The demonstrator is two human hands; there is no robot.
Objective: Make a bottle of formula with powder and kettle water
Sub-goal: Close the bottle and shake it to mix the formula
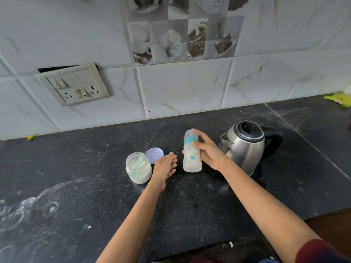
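My right hand (207,150) grips a capped baby bottle (191,154) with a teal collar and milky contents, standing or held just above the black counter. My left hand (166,167) hovers open and relaxed between the bottle and an open jar of white powder (138,168). A pale green scoop (139,160) stands in the powder. The jar's lilac lid (154,155) lies flat behind my left hand. A steel kettle (247,147) with a black lid and handle stands right of the bottle, spout toward it.
The black stone counter (95,186) runs to a tiled wall with a switch and socket plate (76,84). White powdery smears mark the counter at the left. A yellow-green cloth (340,99) lies at the far right. The counter's front edge is near my elbows.
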